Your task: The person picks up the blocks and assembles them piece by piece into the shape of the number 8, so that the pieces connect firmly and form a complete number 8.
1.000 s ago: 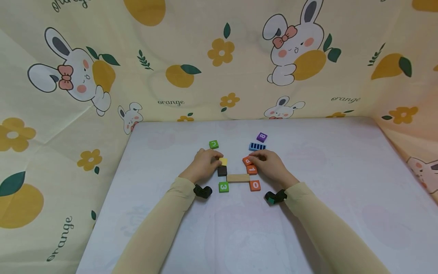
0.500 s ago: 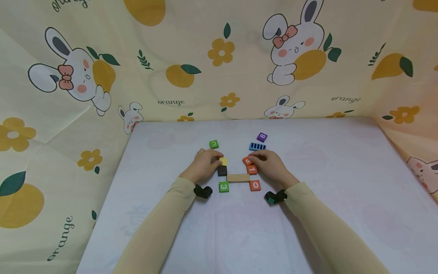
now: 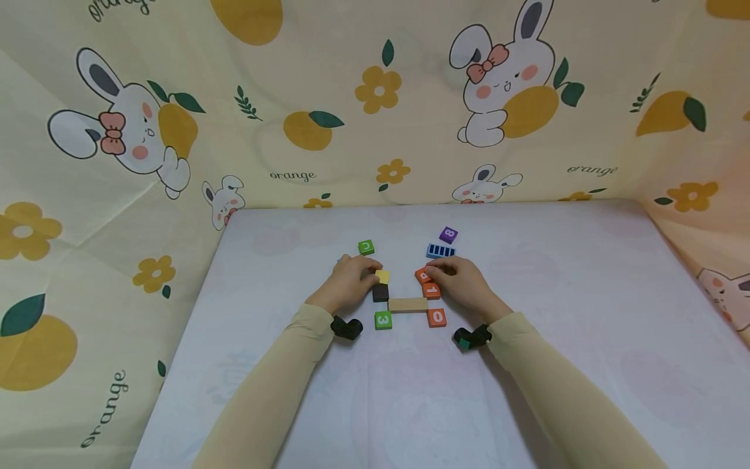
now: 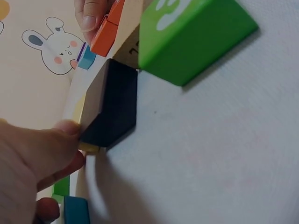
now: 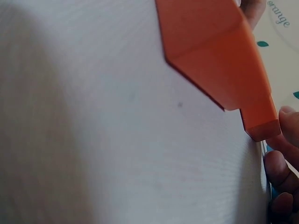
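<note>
- Yellow square block (image 3: 383, 277), smooth and probably painted wood, lies touching the black square block (image 3: 380, 293); the left hand (image 3: 348, 283) pinches it, thumb and fingers drawn close.
- Orange square block with a white numeral (image 3: 422, 276) touches the orange square block marked "1" (image 3: 431, 290); the right hand (image 3: 464, 281) pinches its edge, fingers bent in.
- Both should handle light, stiff, sturdy, slightly slippery; opposite side faces likely give the surest hold.

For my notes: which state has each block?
Yellow block: pinched by left hand
Far orange block: pinched by right hand
Dark block: beside yellow block
Orange 1: number up
Orange 0: number up
Green 3: number up
Wooden block: crosswise
Purple block: symbol up
Far green block: symbol up
Striped block: stripes up
Blue block: partly hidden
</note>
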Tool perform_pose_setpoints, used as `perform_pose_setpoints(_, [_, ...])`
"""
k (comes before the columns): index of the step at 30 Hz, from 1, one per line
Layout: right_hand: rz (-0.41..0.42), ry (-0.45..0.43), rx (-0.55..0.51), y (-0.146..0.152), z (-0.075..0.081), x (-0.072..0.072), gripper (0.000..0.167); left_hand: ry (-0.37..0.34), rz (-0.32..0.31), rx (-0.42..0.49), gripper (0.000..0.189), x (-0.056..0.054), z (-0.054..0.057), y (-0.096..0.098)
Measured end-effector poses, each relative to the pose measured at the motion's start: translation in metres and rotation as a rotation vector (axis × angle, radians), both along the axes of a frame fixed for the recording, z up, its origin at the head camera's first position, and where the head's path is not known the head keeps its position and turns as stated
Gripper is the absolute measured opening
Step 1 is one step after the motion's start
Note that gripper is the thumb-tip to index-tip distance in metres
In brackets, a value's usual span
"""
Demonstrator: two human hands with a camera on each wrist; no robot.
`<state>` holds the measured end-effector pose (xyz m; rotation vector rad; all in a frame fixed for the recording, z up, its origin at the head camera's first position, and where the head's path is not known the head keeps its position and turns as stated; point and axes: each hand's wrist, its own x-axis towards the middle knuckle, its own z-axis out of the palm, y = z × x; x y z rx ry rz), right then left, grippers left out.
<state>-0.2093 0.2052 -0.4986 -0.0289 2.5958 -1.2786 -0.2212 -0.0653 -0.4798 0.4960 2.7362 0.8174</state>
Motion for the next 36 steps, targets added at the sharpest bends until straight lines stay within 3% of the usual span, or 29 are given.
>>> perform_pose_setpoints(24, [-0.001,0.035,0.012,-0.001,0.0008,0.0012,0.046,-0.003,0.001,-0.01,0.032,-0.0012,0.0007,0.0014])
perform_pose_setpoints(36, [0.015,0.029,0.008,-0.0003,0.001,0.0018,0.036,-0.009,0.002,-0.003,0.031,-0.0007,0.0012,0.0014])
